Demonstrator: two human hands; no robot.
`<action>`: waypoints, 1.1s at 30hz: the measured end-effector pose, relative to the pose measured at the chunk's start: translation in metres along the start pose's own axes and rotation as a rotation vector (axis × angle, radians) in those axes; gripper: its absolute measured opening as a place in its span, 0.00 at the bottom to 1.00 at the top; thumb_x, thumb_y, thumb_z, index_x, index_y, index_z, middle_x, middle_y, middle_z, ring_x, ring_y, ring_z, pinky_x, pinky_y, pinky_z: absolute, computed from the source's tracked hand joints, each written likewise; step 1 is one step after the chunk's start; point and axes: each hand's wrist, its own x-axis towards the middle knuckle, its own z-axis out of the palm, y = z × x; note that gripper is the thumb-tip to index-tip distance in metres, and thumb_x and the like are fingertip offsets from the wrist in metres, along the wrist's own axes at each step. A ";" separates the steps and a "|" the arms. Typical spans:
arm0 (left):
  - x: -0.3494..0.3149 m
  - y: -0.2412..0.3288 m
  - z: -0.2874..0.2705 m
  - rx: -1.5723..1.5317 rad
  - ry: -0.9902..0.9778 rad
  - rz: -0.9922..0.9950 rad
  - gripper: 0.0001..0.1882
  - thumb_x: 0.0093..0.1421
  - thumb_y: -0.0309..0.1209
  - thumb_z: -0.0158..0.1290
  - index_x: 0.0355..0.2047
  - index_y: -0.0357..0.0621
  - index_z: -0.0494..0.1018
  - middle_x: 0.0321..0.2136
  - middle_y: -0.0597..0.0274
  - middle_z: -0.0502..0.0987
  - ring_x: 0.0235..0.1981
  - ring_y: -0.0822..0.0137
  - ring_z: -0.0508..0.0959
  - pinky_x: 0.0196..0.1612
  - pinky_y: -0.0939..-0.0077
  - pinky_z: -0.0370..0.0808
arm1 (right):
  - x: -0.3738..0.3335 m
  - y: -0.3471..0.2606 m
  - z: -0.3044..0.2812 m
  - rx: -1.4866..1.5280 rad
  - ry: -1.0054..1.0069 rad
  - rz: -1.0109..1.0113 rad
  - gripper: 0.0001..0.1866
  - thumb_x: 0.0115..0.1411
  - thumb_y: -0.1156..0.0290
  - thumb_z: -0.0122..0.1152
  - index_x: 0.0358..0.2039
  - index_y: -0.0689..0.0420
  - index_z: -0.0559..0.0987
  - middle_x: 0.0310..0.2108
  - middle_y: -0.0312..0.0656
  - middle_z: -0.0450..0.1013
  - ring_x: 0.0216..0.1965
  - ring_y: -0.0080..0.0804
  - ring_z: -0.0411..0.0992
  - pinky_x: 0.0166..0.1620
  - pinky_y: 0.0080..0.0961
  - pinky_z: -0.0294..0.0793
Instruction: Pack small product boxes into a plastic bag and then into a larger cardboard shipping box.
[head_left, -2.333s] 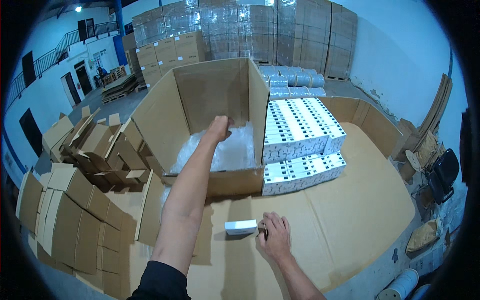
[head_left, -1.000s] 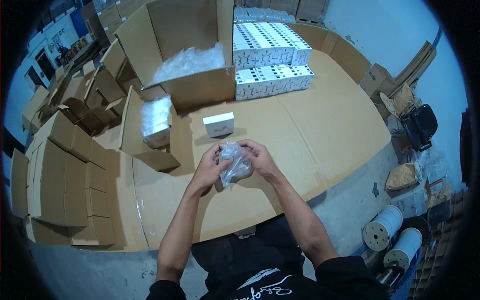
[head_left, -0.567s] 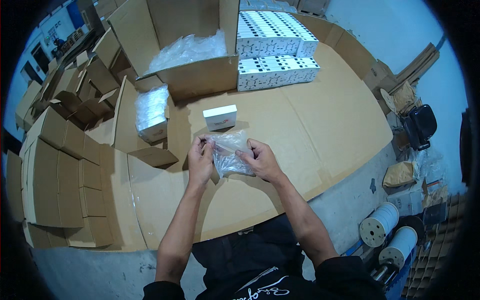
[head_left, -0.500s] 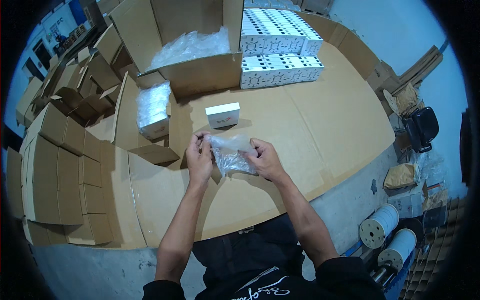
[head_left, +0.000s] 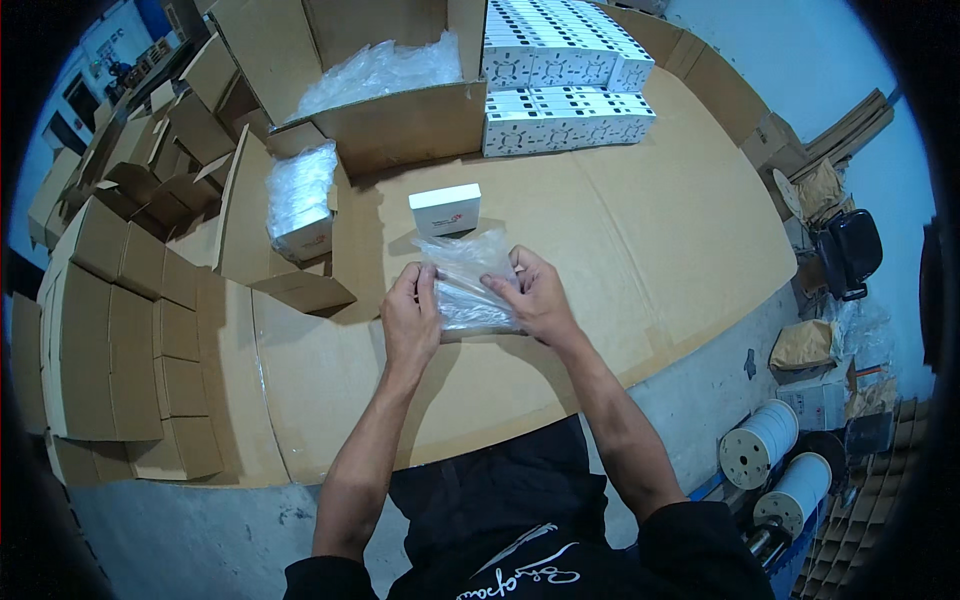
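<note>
A clear bubble-wrap bag (head_left: 468, 285) is stretched between my two hands above the cardboard-covered table. My left hand (head_left: 410, 310) pinches its left edge between thumb and fingers. On the other side my right hand (head_left: 540, 298) grips the bag's right edge, thumb across the front. Just beyond the bag stands a small white box (head_left: 445, 210) on the cardboard, touched by neither hand. To the left, an open carton (head_left: 300, 292) contains white boxes in bubble wrap (head_left: 302, 200), packed in a row.
A large open carton (head_left: 400, 130) full of clear bags (head_left: 385, 75) stands at the back. Right of it are stacked white boxes (head_left: 570, 125). Folded brown cartons (head_left: 110, 350) are piled at the left edge. Two white spools (head_left: 760, 440) stand low at the right.
The bag, crumpled before, is now spread flatter and wider between my hands. My right hand has moved slightly right and up; my left hand has shifted a little right.
</note>
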 end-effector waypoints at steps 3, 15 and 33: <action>-0.001 0.015 -0.003 0.016 -0.046 -0.026 0.14 0.73 0.33 0.48 0.38 0.34 0.76 0.23 0.51 0.76 0.23 0.68 0.74 0.30 0.66 0.72 | 0.003 -0.014 -0.009 0.195 0.027 0.124 0.17 0.65 0.74 0.67 0.51 0.63 0.73 0.26 0.33 0.75 0.25 0.14 0.71 0.27 0.17 0.71; 0.011 0.008 -0.023 -0.258 -0.264 -0.259 0.16 0.76 0.38 0.47 0.37 0.39 0.74 0.23 0.71 0.71 0.24 0.80 0.67 0.25 0.78 0.64 | -0.016 -0.028 -0.017 0.191 -0.095 0.247 0.19 0.64 0.72 0.68 0.53 0.60 0.75 0.27 0.31 0.75 0.20 0.13 0.69 0.20 0.14 0.66; 0.001 0.009 -0.002 -0.344 -0.148 -0.136 0.11 0.71 0.33 0.55 0.35 0.37 0.76 0.24 0.70 0.75 0.25 0.81 0.72 0.27 0.79 0.69 | -0.006 -0.013 0.005 0.081 -0.066 0.010 0.10 0.69 0.66 0.64 0.38 0.60 0.81 0.31 0.30 0.76 0.32 0.17 0.71 0.37 0.20 0.72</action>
